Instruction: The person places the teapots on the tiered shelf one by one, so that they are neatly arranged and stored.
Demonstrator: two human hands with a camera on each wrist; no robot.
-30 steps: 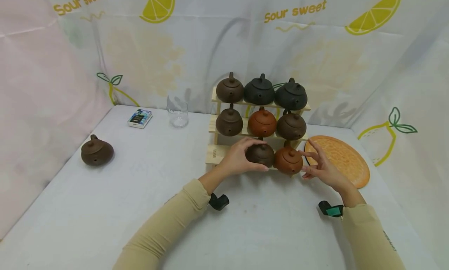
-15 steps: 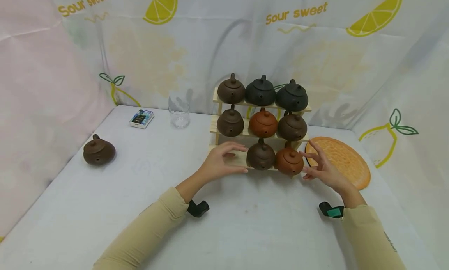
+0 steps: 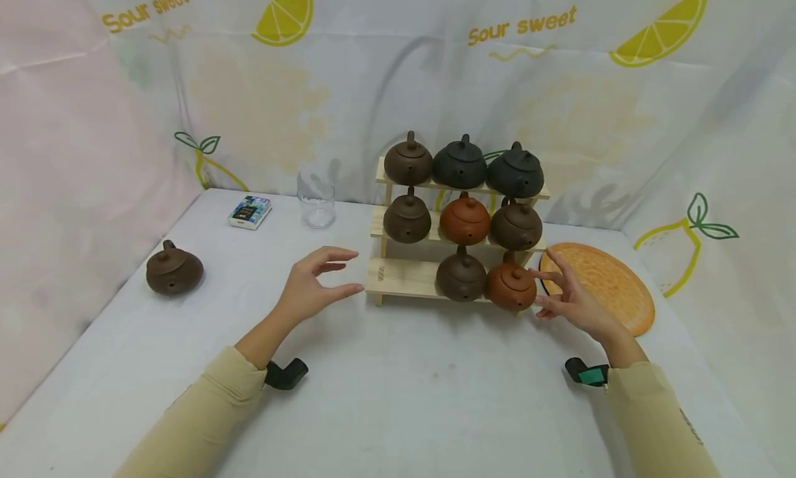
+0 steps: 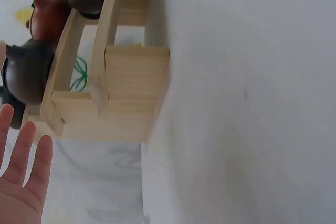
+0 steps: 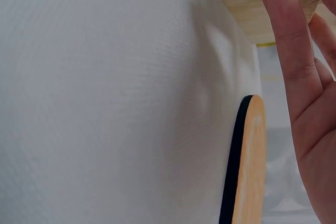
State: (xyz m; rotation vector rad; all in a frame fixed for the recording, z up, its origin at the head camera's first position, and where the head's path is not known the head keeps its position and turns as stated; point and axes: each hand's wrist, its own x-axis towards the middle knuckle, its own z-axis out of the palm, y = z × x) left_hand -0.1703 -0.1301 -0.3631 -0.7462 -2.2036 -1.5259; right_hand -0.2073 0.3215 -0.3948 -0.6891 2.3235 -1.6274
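Note:
My left hand [image 3: 309, 284] hovers left of the wooden rack [image 3: 398, 278], thumb and fingers spread apart with nothing between them. In the left wrist view, its fingers [image 4: 38, 169] appear beside the rack's end. The bottom step bears a dark brown teapot [image 3: 461, 278] and, to its right, a reddish-brown teapot [image 3: 511, 286]. My right hand [image 3: 575, 302] stays at the rack's right end, close beside that reddish-brown teapot. In the right wrist view, the thumb [image 5: 294, 45] lies near the wooden edge; whether it touches is unclear.
More teapots fill the middle and top steps. Another brown teapot [image 3: 175, 268] stands on the far left of the table. A small box [image 3: 250, 211] and a clear glass [image 3: 316, 205] are at the back. An orange round board [image 3: 606, 284] lies right of the rack.
My left hand has come away from the dark brown teapot on the bottom step and moved left, off the rack. The teapot stays on the step. My right hand has hardly moved.

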